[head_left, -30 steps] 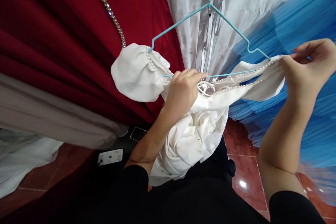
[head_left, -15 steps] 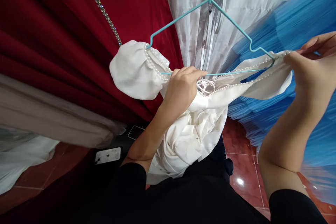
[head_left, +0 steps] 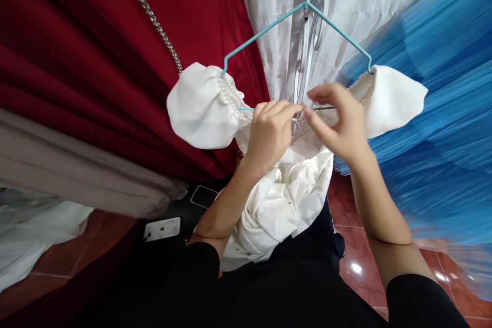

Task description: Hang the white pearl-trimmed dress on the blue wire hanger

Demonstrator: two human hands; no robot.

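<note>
A white garment (head_left: 284, 200) with puffed sleeves and a pearl-edged neckline hangs on a light blue hanger (head_left: 265, 31). Both sleeves sit at the hanger's two shoulder ends. My left hand (head_left: 271, 130) is closed around the hanger's lower bar at the middle of the neckline. Close to its right is my right hand (head_left: 340, 120), its thumb and fingers apart, with nothing visible between them. Thin white cords show between the two hands, partly hidden behind the fingers. The right part of the neckline is partly covered by my right hand.
Red drapes (head_left: 146, 87) and a jewelled strand (head_left: 149, 13) hang at the left. Blue tulle (head_left: 453, 148) fills the right side, with white cloth (head_left: 369, 5) behind the hanger. Below left, a phone (head_left: 162, 229) lies on a black surface.
My right hand has let go of the right sleeve edge and moved left to the middle. The right sleeve now rests at the hanger's shoulder. My left hand has stayed nearly in place.
</note>
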